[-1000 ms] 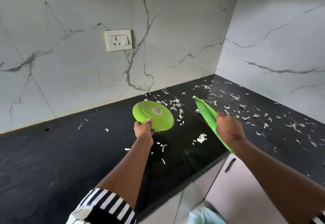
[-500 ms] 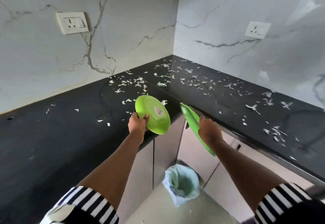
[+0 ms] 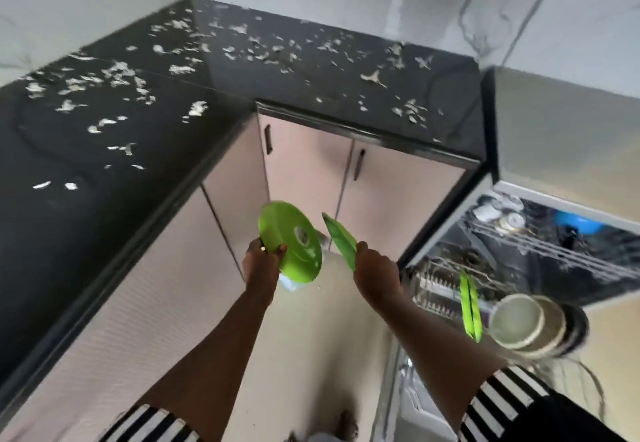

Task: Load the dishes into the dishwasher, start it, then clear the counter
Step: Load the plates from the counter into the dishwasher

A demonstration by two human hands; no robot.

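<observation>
Carrying stage of loading. The left hand [image 3: 263,263] is gripping a green plate [image 3: 294,240] by its lower rim, fingers [image 3: 282,249] curling over the edge onto the underside, which is facing the camera. The right hand [image 3: 375,271] is holding a second green plate [image 3: 341,239] edge-on by its near rim, though the back of the hand is hiding how its fingers are lying. Both plates are hanging in the air above the floor [image 3: 322,355], in front of the cupboard doors [image 3: 304,171] and to the left of the open dishwasher [image 3: 561,143], apart from each other and from the racks. In the lower rack [image 3: 436,285], two racked green plates [image 3: 469,306] are standing upright just beside a nest of pale bowls [image 3: 519,320]. The counter [image 3: 86,150] is carrying scattered white scraps [image 3: 117,74], so clearing is not yet done. Risks, as judged from here — each plate is being held at one rim only, so a quick swing towards the rack could be levering it out of the grip and onto the floor. An incoming plate may be striking the racked pair or the bowls if it is being lowered without lining up with a free slot — and one seated badly between the tines may be tipping over.
</observation>
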